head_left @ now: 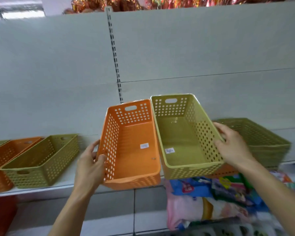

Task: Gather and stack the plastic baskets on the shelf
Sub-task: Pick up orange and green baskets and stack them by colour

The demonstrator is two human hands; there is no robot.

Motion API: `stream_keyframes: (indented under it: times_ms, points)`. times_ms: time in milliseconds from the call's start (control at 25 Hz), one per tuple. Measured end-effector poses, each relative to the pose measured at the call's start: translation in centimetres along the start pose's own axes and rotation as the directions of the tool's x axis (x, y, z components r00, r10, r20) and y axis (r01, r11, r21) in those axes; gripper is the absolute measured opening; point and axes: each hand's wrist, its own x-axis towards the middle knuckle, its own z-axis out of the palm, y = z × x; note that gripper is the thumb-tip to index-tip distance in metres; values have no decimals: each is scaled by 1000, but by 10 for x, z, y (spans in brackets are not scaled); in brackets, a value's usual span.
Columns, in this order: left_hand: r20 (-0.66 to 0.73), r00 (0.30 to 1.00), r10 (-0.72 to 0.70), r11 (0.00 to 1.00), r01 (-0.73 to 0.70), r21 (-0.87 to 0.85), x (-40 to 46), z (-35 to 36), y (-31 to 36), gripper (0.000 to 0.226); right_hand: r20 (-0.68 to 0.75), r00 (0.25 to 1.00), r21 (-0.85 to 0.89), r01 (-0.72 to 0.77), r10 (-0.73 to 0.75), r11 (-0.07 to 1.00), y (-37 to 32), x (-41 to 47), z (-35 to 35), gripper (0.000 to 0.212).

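**Two baskets up, one in each hand, plenty of ways to fumble it**

Centre of the frame: orange perforated plastic basket (131, 147) tilted up off the white metal shelf (41, 189), gripped at its left wall by the left hand (90, 166), thumb hooked over the rim and fingers wrapped around the outside. Just right of it, touching along the long rim: pale green perforated plastic basket (186, 135), right hand (232, 145) pressed on its right wall, fingers curled over the rim edge. Looks like a proper grasp, though the far side of that hand is hidden. Both baskets empty, with a small white price sticker on each floor.

Lower left of the frame: another olive-green perforated basket (41, 160) sitting on the shelf beside an orange one (2, 160), still ungathered. Right edge: a blurry stack of green baskets (262, 140) behind the right wrist, probably the destination pile. A sliver of orange under the held green one, can't tell what exactly.

Risks from here, guessing:
- One-handed side grips on thin flexy walls, so easy to twist or slip.
- Nesting crooked and jamming the rims instead of seating flat.
- Swinging right and clipping that stack, shoving it toward the shelf lip.
- Anything dropped lands on the colourful packaged goods (220, 198) below, lower right.
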Motion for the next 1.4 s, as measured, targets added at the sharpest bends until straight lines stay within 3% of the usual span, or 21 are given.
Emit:
stream_keyframes:
  times_ms: [360, 720, 1040, 1240, 1400]
  points:
    - [87, 993, 86, 990, -75, -124, -53, 158, 104, 40, -188, 981, -49, -52, 42, 997, 103, 13, -175, 55]
    - [-2, 984, 179, 983, -179, -30, 5, 297, 147, 40, -305, 939, 3, -162, 155, 987, 202, 105, -221, 52]
    - [0, 998, 58, 978, -56, 201, 31, 356, 112, 41, -215, 959, -78, -208, 187, 975, 244, 181, -191, 48]
    - [45, 998, -48, 970, 36, 240, 25, 366, 101, 48, -66, 973, -209, -230, 221, 950, 259, 192, -171, 52]
    - [66, 988, -137, 952, 114, 283, 16, 372, 97, 50, 62, 960, -202, -257, 275, 945, 258, 196, -169, 49]
